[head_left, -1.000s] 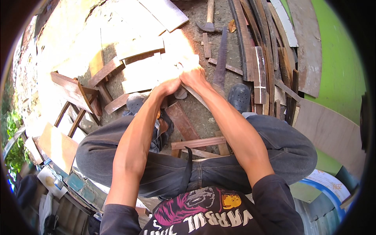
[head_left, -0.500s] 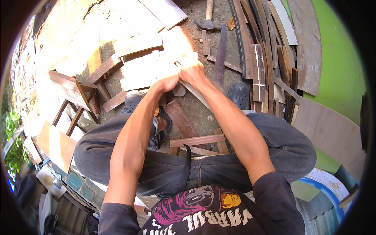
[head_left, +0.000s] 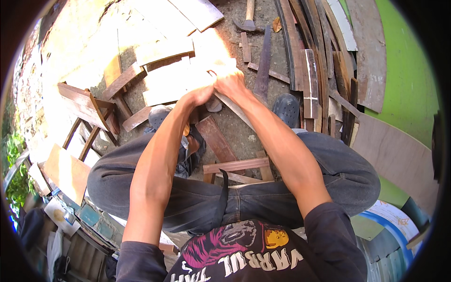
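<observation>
Where the two hands meet, just ahead of the knees, they close on a long pale wood strip point(head_left: 235, 109) that slants down toward the right foot. No container shows clearly; a blue curved rim point(head_left: 392, 230) sits at the lower right, its contents hidden. Bare concrete ground point(head_left: 235, 136) carries scattered offcuts: a reddish-brown plank point(head_left: 217, 140) between the shoes, sunlit pale boards point(head_left: 169, 80) to the left, a stack of dark curved slats point(head_left: 312, 56) to the right, and a hammer point(head_left: 248, 21) near the top. A green wall point(head_left: 404, 70) runs along the right. Both forearms reach forward over the dark jeans. The left hand point(head_left: 201, 94) has its fingers curled around the strip; the right hand point(head_left: 230, 82) grips it just beside, touching the left.
</observation>
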The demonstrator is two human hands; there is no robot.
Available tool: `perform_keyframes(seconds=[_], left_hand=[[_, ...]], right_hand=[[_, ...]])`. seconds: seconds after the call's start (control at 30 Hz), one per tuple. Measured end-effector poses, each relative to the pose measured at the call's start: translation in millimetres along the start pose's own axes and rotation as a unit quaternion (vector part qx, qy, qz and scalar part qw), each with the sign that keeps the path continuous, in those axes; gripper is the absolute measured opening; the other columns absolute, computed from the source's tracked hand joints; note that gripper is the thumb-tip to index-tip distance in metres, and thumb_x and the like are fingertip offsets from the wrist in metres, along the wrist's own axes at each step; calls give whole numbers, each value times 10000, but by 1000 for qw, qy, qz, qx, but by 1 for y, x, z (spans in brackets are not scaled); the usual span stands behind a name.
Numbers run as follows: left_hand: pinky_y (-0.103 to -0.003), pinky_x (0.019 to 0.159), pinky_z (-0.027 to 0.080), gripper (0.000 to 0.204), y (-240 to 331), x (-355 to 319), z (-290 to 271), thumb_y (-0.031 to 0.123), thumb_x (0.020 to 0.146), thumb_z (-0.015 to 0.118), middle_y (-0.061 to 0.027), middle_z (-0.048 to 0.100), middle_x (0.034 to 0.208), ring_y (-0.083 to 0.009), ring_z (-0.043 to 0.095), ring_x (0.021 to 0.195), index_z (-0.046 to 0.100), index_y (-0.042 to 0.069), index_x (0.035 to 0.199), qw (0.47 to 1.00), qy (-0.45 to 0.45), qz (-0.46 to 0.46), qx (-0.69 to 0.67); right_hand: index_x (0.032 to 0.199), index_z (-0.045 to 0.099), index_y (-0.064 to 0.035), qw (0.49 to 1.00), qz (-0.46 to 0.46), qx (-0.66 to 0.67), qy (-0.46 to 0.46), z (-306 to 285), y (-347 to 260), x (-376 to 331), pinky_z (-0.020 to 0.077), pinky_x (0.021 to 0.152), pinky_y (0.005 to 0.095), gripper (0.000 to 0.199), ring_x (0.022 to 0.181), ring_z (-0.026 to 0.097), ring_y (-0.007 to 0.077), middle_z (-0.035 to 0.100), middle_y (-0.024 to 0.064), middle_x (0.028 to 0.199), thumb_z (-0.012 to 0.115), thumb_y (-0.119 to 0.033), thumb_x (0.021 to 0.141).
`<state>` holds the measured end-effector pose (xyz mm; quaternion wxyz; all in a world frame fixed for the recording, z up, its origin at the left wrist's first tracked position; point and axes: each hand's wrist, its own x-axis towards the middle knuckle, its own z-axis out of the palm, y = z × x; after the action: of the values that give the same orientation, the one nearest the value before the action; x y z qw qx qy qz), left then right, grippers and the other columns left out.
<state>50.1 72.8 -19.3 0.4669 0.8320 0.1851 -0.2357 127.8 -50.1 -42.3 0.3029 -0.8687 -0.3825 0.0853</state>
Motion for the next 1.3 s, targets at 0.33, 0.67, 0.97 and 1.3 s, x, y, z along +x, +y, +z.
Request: perform_keyframes(seconds=[0.33, 0.67, 0.97, 1.3], left_hand=[[-385, 945, 445, 482, 15, -3, -10, 324, 1025, 309, -153, 636, 1059, -218, 530, 957, 571, -65, 1132, 993, -84, -74, -25], [-398, 1067, 368, 579, 20, -2, -17, 421, 985, 384, -187, 540, 1357, -266, 499, 1219, 524, -22, 1329, 968, -165, -182, -41], [-412, 1148, 291, 695, 35, -4, -25, 482, 981, 376, -212, 392, 1524, -300, 387, 1388, 404, -21, 1459, 955, -209, -200, -63], [-402, 919, 396, 494, 17, -2, -13, 384, 954, 405, -138, 558, 1103, -236, 472, 996, 545, -43, 1159, 985, -113, -133, -16]], right_hand=[[1016, 706, -64, 996, -63, -13, -56, -2, 10, 11, 567, 673, 405, 216, 787, 677, 320, 694, 147, 931, 640, -135, 823], [814, 696, 4, 986, 2, 13, -165, -44, 2, -7, 549, 720, 468, 158, 783, 684, 385, 669, 231, 770, 562, -39, 740], [949, 697, -25, 973, 96, 63, -201, -58, 36, -46, 520, 775, 512, 228, 869, 664, 435, 664, 272, 886, 502, -29, 832], [952, 694, -1, 993, 53, 36, -98, -36, 1, 0, 553, 706, 496, 212, 757, 694, 415, 689, 244, 823, 552, -118, 845]])
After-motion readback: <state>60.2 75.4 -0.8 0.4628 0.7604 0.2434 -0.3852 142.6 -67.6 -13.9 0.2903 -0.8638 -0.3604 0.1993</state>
